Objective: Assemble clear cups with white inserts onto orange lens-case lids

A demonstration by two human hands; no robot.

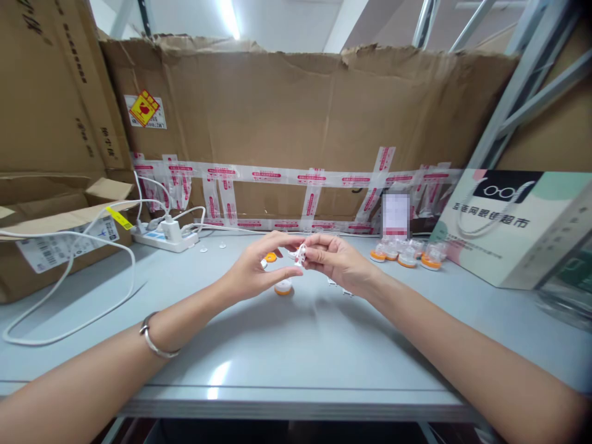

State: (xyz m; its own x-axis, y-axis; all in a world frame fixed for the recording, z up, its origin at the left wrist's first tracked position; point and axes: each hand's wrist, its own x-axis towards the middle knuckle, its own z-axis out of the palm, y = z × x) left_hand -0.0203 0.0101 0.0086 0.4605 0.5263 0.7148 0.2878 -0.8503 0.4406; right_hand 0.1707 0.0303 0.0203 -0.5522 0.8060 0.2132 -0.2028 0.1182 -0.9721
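A small white plastic piece [300,255] is pinched between the thumb and fingers of my right hand [337,260], above the middle of the table. My left hand [259,262] curves around it from the other side, thumb and fingers apart, its fingertips close to the piece. Whether they touch it I cannot tell. Below the hands stands a round white cap with an orange base [283,287]. An orange ring [270,257] shows partly behind my left hand. Small white parts [348,293] lie beside my right wrist, partly covered by it.
Several clear domed pieces with orange bases [407,257] stand back right, near a printed paper bag [504,228]. A power strip [169,237] with loose white cables [132,271] lies left, beside an open carton [60,246]. Taped cardboard [277,117] walls the back.
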